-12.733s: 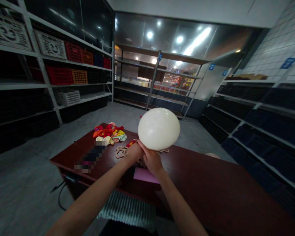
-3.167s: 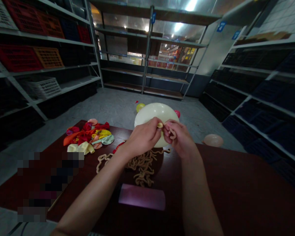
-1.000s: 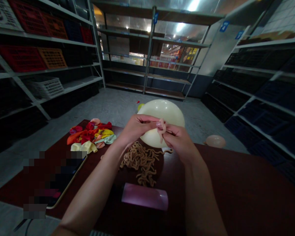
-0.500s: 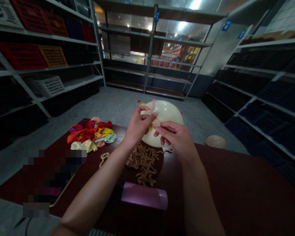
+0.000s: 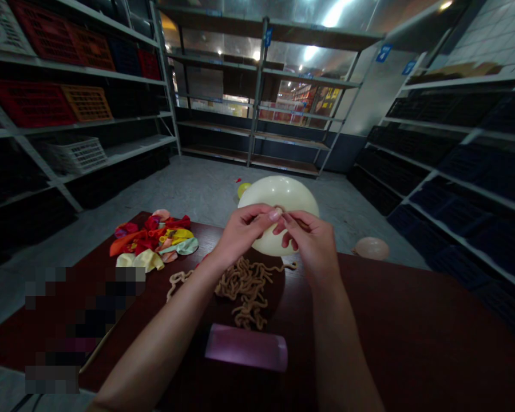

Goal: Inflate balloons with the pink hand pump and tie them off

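A large, inflated pale cream balloon (image 5: 283, 189) is just beyond my hands, above the table's far edge. My left hand (image 5: 251, 226) is closed, its thumb and index finger pinched at the balloon's near side. Meeting it fingertip to fingertip, my right hand (image 5: 306, 232) is pinched there too. A small tan loop shows above the touching fingertips; whether it is string or the balloon's neck I cannot tell. Below my hands lies a tangled heap of tan cords (image 5: 244, 280). Closer to me, a translucent purple cylinder (image 5: 246, 348) lies on its side.
Uninflated balloons in several colours (image 5: 154, 237) are piled at the left of the dark red table (image 5: 390, 320). A pinkish balloon (image 5: 371, 248) is beyond the right far edge, and a yellow one (image 5: 242, 191) is behind the cream balloon. Shelves with crates (image 5: 86, 103) stand around.
My hands have drawn together until the fingertips meet. The pale strip that stuck up by my left fingers is out of sight. The whole view has shifted slightly.
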Demonstrator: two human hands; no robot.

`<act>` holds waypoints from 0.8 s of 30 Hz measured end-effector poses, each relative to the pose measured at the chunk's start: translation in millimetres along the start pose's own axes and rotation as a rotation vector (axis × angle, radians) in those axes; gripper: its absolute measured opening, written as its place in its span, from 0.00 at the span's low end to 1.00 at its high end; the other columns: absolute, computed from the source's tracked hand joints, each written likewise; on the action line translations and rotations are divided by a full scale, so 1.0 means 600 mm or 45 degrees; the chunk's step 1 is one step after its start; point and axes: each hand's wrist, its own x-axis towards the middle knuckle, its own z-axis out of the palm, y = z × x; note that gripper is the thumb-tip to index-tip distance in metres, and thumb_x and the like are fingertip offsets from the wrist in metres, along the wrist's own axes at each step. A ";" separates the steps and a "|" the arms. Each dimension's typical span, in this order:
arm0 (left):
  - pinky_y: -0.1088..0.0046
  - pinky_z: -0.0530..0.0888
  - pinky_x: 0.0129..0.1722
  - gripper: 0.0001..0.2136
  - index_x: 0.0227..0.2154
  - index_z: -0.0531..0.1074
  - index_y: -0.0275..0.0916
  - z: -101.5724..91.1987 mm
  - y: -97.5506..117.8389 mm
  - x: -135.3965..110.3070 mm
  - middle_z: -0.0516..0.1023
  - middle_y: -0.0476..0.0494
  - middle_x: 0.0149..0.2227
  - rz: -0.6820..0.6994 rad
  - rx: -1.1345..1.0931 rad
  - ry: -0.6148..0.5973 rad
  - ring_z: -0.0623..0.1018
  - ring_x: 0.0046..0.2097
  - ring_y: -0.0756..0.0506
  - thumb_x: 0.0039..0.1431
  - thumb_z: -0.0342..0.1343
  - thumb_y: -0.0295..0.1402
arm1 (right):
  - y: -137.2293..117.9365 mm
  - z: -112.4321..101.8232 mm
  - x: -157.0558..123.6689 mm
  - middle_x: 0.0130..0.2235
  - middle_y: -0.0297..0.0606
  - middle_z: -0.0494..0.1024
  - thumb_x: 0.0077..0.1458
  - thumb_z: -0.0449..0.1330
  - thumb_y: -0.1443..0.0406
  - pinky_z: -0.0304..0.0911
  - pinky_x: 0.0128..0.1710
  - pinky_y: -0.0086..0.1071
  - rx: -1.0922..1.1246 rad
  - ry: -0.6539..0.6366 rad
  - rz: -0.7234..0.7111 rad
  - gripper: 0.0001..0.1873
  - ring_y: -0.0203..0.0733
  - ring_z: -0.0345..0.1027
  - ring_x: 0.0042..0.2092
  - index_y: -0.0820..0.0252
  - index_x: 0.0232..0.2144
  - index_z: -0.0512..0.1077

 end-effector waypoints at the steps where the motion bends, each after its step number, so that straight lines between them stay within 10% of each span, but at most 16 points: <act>1: 0.76 0.63 0.27 0.13 0.31 0.75 0.36 0.000 -0.001 0.000 0.70 0.50 0.25 0.040 0.071 0.008 0.67 0.27 0.52 0.59 0.61 0.43 | 0.001 0.000 0.000 0.26 0.36 0.78 0.52 0.63 0.55 0.56 0.19 0.28 -0.019 0.005 -0.019 0.13 0.31 0.62 0.20 0.60 0.29 0.76; 10: 0.74 0.69 0.34 0.11 0.48 0.70 0.37 -0.001 -0.003 -0.001 0.77 0.45 0.36 0.293 0.575 -0.055 0.74 0.33 0.49 0.64 0.55 0.30 | 0.006 0.004 -0.005 0.25 0.34 0.76 0.57 0.59 0.56 0.61 0.23 0.29 -0.251 0.134 -0.136 0.12 0.34 0.65 0.22 0.59 0.33 0.75; 24: 0.72 0.69 0.42 0.03 0.41 0.69 0.38 -0.003 -0.016 0.003 0.77 0.43 0.39 0.410 0.885 -0.052 0.77 0.41 0.46 0.68 0.52 0.30 | 0.014 0.001 -0.010 0.29 0.37 0.78 0.64 0.52 0.59 0.61 0.34 0.33 -0.799 0.197 -0.402 0.13 0.40 0.71 0.31 0.56 0.35 0.74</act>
